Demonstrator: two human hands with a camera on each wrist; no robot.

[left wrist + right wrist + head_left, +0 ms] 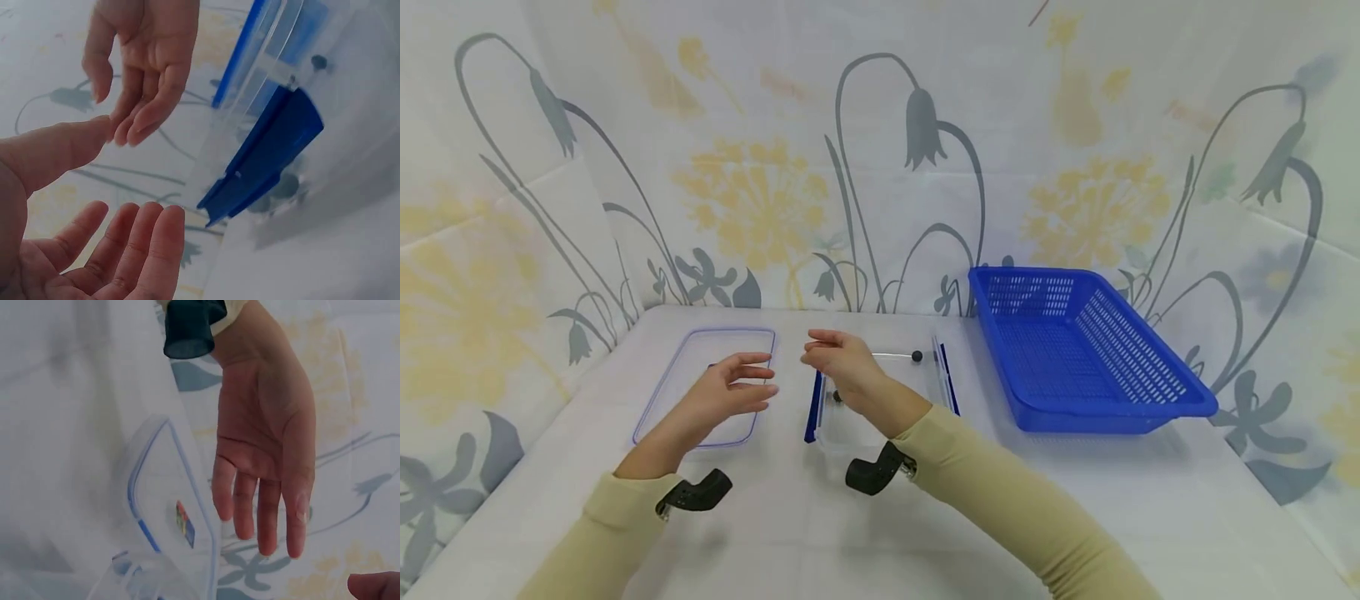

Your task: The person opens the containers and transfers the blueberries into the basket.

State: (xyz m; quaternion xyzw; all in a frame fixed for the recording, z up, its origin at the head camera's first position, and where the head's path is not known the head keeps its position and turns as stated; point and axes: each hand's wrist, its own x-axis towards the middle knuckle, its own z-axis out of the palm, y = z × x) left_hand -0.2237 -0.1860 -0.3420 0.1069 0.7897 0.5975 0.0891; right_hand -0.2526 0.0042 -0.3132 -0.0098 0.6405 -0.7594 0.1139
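My left hand (730,392) hovers over the right part of a clear lid (688,408) with a blue-purple rim, palm turned inward and fingers loosely bent. Facing it, my right hand (850,367) hangs over the left side of a clear plastic box (850,440) with blue side clips (812,408). Neither hand holds anything. In the left wrist view, a blue clip (269,156) sticks out from the box wall. A dark ball (917,357) on a thin pale rod shows at the box's far side; my right hand partly hides the box.
A blue perforated basket (1022,400) stands at the right of the white-covered table (805,517). Behind rises a flower-printed cloth (880,208). The lid carries a small coloured sticker (185,524), seen in the right wrist view. Each wrist wears a black camera mount (700,492).
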